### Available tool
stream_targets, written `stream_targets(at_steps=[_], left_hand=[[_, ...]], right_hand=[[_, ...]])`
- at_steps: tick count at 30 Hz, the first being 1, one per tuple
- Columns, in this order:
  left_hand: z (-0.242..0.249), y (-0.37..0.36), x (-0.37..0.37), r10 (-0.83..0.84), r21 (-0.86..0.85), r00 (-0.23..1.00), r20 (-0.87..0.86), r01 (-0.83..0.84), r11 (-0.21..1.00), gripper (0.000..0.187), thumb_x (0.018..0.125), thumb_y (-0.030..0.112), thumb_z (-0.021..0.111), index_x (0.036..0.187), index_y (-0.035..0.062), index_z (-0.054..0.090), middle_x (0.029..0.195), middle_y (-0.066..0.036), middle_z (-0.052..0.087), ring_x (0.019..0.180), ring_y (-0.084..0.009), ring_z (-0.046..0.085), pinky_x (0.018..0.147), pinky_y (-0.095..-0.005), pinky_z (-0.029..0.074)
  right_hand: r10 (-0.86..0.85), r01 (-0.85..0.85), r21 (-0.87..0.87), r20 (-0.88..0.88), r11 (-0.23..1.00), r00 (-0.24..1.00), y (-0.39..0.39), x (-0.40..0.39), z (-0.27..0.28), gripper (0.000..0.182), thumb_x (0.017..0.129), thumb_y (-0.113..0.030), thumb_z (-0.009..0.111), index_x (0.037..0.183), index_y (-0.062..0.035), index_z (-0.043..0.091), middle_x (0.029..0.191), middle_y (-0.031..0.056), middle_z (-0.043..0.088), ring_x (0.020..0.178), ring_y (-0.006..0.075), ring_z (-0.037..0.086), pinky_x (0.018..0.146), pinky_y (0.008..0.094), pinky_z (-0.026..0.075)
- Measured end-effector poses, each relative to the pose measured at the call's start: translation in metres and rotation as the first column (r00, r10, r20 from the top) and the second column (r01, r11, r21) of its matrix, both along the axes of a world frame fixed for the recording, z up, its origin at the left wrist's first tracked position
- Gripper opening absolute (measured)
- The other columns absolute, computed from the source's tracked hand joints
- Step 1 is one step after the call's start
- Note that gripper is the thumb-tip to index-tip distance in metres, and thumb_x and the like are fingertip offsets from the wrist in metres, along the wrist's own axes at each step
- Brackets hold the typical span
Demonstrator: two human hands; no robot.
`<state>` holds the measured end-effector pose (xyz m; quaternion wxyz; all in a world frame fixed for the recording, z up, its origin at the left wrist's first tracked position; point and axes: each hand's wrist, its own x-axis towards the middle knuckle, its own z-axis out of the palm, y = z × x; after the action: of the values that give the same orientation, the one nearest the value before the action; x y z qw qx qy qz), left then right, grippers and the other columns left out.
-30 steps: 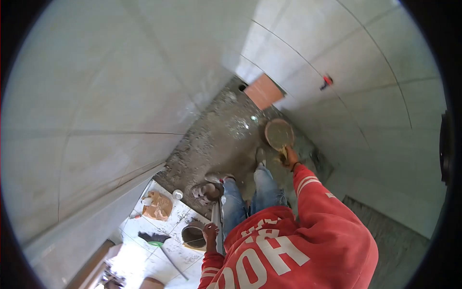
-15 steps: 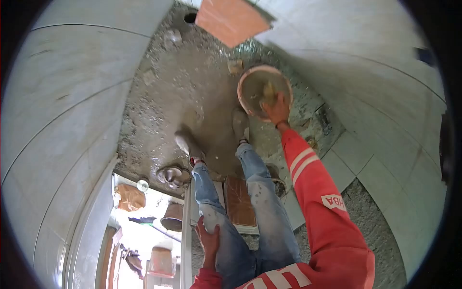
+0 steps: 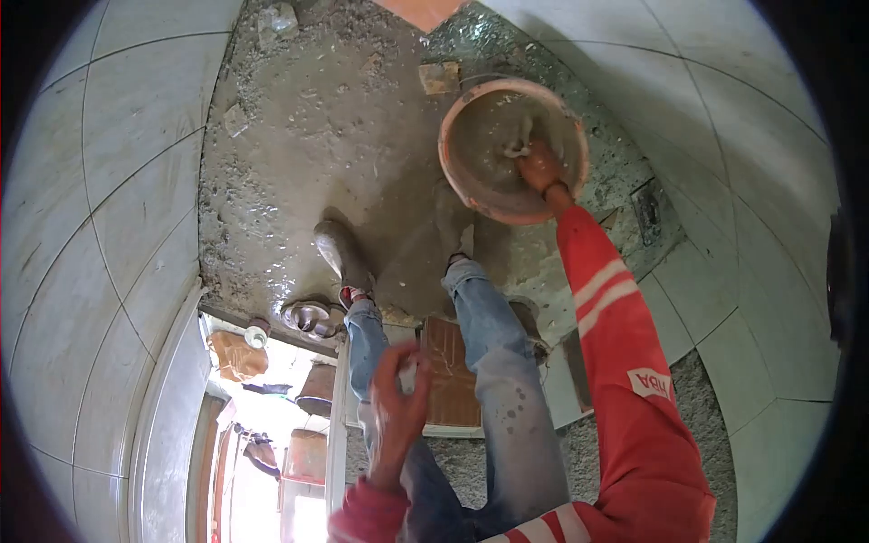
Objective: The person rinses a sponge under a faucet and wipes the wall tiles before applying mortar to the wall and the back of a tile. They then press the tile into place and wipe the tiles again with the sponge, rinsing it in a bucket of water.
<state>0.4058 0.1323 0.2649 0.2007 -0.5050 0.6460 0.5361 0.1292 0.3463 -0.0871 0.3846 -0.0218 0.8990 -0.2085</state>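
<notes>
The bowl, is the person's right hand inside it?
Yes, the right hand reaches down into the round orange bowl, among the grey mix inside.

Wore a red sweatshirt (image 3: 625, 380), white sleeve stripes and lettering, paint-flecked blue jeans (image 3: 507, 380), mud-caked boots (image 3: 339, 253).

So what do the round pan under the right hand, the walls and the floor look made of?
The pan: looks like plastic or rubber, orange rim, inside coated with grey wet mortar; the coating leaves it uncertain. The right hand reaches into it. The walls: glossy pale ceramic tiles with visible joints. The floor: rough grey cement screed, gritty and damp-looking.
</notes>
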Motion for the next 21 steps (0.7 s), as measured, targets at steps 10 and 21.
stream_targets(at_steps=[10,21], left_hand=[[-0.284,0.055,-0.25,-0.219,0.228,0.906,-0.361,0.314,0.922,0.047,0.093,0.029,0.069,0.133,0.0056,0.065,0.117,-0.022,0.073,0.108,-0.0377,0.072,0.096,-0.0446,0.056],[-0.32,0.06,-0.268,-0.121,0.552,0.991,0.054,0.071,0.831,0.079,0.096,0.057,0.065,0.154,0.0045,0.051,0.151,-0.023,0.057,0.14,-0.0398,0.053,0.115,-0.0464,0.04]], right_hand=[[-0.187,0.188,-0.116,0.02,0.975,0.982,-0.002,0.004,0.067,0.046,0.1,-0.037,0.065,0.123,0.003,0.07,0.109,0.0243,0.076,0.104,0.042,0.073,0.089,0.0504,0.056],[-0.096,0.093,-0.028,-0.129,0.995,0.987,-0.014,0.002,0.047,0.044,0.09,-0.009,0.069,0.131,0.0002,0.058,0.123,0.0281,0.068,0.115,0.0469,0.066,0.093,0.0516,0.054]])
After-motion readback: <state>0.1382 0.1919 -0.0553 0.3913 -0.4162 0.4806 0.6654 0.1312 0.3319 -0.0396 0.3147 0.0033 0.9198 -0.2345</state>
